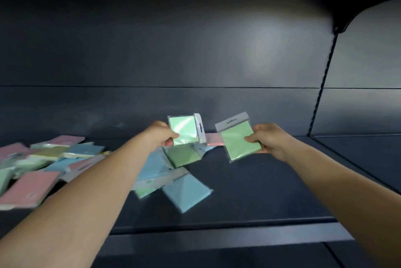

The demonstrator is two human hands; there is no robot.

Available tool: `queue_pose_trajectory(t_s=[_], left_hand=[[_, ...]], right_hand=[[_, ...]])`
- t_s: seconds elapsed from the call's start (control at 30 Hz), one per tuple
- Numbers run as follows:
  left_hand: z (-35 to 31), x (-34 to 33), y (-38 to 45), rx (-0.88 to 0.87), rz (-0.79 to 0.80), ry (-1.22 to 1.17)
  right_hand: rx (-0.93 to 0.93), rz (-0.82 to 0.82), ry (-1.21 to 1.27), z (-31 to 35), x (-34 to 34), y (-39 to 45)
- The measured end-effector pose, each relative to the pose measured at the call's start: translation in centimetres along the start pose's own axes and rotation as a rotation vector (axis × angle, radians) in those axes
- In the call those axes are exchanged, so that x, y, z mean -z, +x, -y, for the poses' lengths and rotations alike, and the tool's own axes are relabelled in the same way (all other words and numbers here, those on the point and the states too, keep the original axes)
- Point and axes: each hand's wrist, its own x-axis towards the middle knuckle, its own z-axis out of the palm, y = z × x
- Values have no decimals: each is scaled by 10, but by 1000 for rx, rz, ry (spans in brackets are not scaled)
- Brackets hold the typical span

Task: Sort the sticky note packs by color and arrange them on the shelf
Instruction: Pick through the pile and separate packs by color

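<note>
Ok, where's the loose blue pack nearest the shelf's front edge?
In the head view, the blue pack lies flat just left of centre on the shelf, below the left hand, at the pile's near end.

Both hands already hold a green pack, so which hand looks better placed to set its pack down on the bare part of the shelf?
Probably the right hand. Its green pack hangs over bare shelf on the right, while the left hand holds its green pack above the jumble of blue and green packs.
</note>
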Motion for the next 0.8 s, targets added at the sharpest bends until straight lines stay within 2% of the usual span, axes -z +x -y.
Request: queue_pose_trajectory(t_s=[0.1, 0.2, 0.53, 0.8], left_hand=[[15, 49, -40, 3, -40, -310], [36, 108, -86, -21, -71, -466], [118, 319, -197, 6, -169, -602], [168, 458, -230, -3, -177, -646]], right_hand=[[35, 48, 106, 22, -50, -35], [62, 53, 160, 44, -115, -74], [61, 122, 322, 99, -337, -189], [123, 262, 239, 145, -480, -225]])
